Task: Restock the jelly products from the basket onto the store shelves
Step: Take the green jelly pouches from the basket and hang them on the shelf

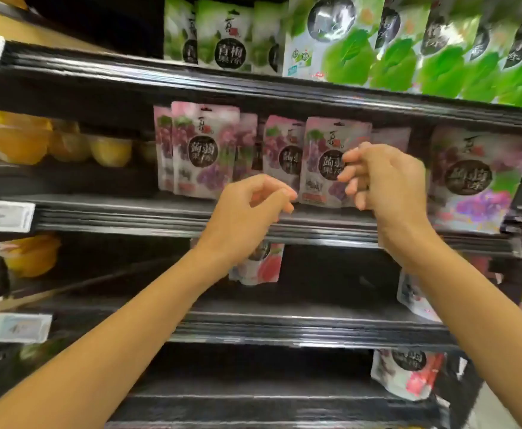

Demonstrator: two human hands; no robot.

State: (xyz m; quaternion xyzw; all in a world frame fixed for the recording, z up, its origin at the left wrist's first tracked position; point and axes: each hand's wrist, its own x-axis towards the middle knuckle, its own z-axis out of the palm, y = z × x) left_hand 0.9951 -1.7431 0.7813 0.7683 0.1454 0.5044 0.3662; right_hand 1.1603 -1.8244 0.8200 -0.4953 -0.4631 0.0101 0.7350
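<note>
Both hands are up at the middle shelf with nothing in them, as far as I can see. The left hand (250,209) has loosely curled fingers, thumb close to the fingertips, just beside the bottom corner of the front grape jelly pouch (321,140). The right hand (386,184) is loosely curled too, in front of that pouch's right half. It's too blurry to tell if the fingertips actually touch it.

The pouch stands upright at the front edge of the middle shelf (129,218), with more of the same lined up to its left.

My guess on handling: it's a light, soft, slick bag with lumpy contents, so it'll flop and tip easily. I'd pinch the top seam or both side edges rather than squeeze the belly.

Further up, green plum pouches (225,35) sit on the shelf above. The basket isn't in view.
</note>
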